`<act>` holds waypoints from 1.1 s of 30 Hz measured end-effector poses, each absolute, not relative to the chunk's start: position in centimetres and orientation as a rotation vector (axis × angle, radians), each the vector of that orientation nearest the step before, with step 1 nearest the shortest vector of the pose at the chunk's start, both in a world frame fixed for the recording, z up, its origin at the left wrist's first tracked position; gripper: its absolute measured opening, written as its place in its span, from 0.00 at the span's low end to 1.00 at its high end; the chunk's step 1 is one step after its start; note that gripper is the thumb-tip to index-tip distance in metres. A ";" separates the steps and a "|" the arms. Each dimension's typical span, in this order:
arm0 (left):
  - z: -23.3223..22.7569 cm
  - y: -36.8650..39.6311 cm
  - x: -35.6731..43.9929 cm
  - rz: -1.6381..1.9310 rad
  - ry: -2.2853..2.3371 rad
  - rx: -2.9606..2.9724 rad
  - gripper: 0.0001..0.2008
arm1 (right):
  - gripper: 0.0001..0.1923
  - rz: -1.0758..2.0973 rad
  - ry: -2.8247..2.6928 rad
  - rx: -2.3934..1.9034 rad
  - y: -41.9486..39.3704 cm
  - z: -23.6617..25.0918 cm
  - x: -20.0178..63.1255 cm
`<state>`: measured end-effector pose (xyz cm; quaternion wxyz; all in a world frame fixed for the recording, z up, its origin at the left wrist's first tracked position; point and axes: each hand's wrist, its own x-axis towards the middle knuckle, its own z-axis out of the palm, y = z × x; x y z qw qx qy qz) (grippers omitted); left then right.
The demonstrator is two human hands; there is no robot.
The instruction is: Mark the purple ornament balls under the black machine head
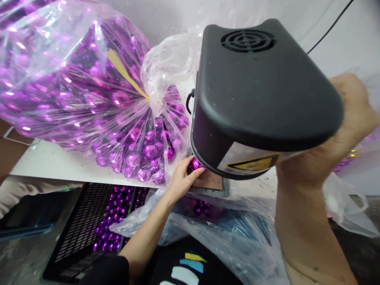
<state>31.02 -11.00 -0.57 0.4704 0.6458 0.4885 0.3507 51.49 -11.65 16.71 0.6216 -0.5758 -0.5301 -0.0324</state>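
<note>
My left hand (181,179) pinches a small shiny purple bauble (195,163) and holds it at the base plate (209,182) under the black machine head (261,95). My right hand (350,118) is raised behind the right side of that machine head, fingers curled against it; what it grips is hidden by the housing. A yellow warning label (255,162) shows on the machine's pale underside.
A big clear bag of purple baubles (74,75) lies on the white table (53,162) to the left, a smaller open bag (154,150) beside the machine. A black perforated crate (97,221) with more baubles sits below. Loose plastic sheeting (225,233) covers my lap.
</note>
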 end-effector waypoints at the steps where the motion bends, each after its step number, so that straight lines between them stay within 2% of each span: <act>1: -0.7 -11.0 30.8 0.845 1.228 1.573 0.28 | 0.20 -0.090 -1.218 -1.325 -11.6 16.7 51.5; 10: -0.2 -10.7 30.4 0.789 1.217 1.563 0.20 | 0.30 -0.194 -1.219 -1.386 -11.2 16.5 51.9; 16: 0.2 -11.0 30.8 0.691 1.188 1.730 0.14 | 0.28 -0.158 -1.230 -1.346 -11.4 16.7 51.6; 24: -1.6 -12.8 32.9 0.817 1.238 1.994 0.21 | 0.29 -0.160 -1.221 -1.398 -11.5 16.7 51.5; 28: -2.3 -12.6 33.7 0.837 1.223 1.943 0.20 | 0.30 -0.170 -1.202 -1.427 -11.6 16.8 51.6; 33: -1.5 -12.1 33.6 0.791 1.093 1.769 0.20 | 0.23 -0.091 -1.222 -1.344 -11.6 16.6 51.5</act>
